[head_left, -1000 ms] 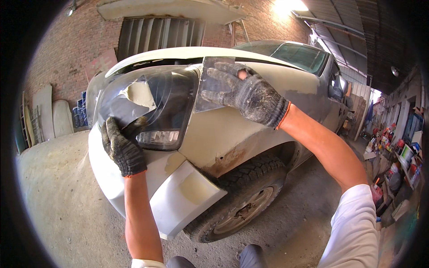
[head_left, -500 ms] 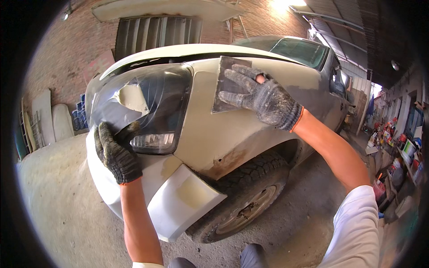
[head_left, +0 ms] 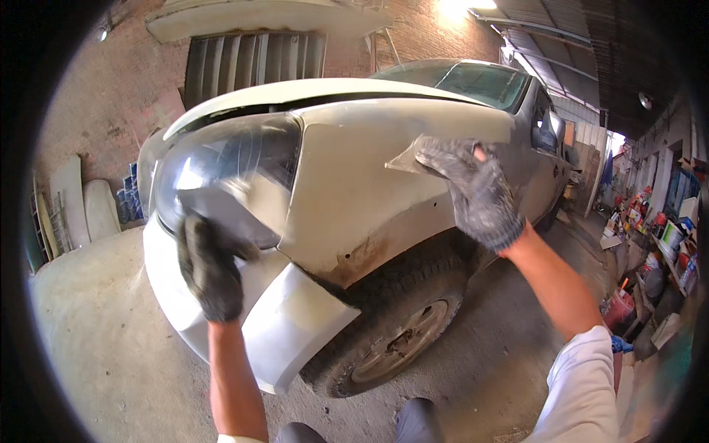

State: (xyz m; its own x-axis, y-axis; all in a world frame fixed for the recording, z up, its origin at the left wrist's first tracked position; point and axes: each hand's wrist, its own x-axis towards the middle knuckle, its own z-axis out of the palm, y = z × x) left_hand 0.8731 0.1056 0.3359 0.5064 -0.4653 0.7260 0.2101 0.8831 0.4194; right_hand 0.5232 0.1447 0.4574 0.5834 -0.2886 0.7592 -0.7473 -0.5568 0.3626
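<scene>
My left hand (head_left: 210, 272), in a dark, dusty work glove, is closed on a thin dark flat plate (head_left: 210, 203) in front of the headlight (head_left: 258, 140). A lump of cream-coloured putty (head_left: 266, 203) sits on that plate, blurred by motion. My right hand (head_left: 480, 192), gloved alike with one bare fingertip showing, grips a flat putty spreader (head_left: 404, 159), seen at a slant. The spreader is over the beige front fender (head_left: 354, 162); whether it touches the panel I cannot tell.
Below the fender is the front wheel (head_left: 399, 343), next to a white bumper corner (head_left: 303, 325) that sticks out. Loose panels (head_left: 70, 196) lean on the brick wall at left. Cluttered shelves (head_left: 668, 244) with pots and tools line the right side.
The spreader has gone from lying flat on the fender to a tilted position farther right and lower. My left hand and the putty plate have shifted right and turned. The view has moved slightly.
</scene>
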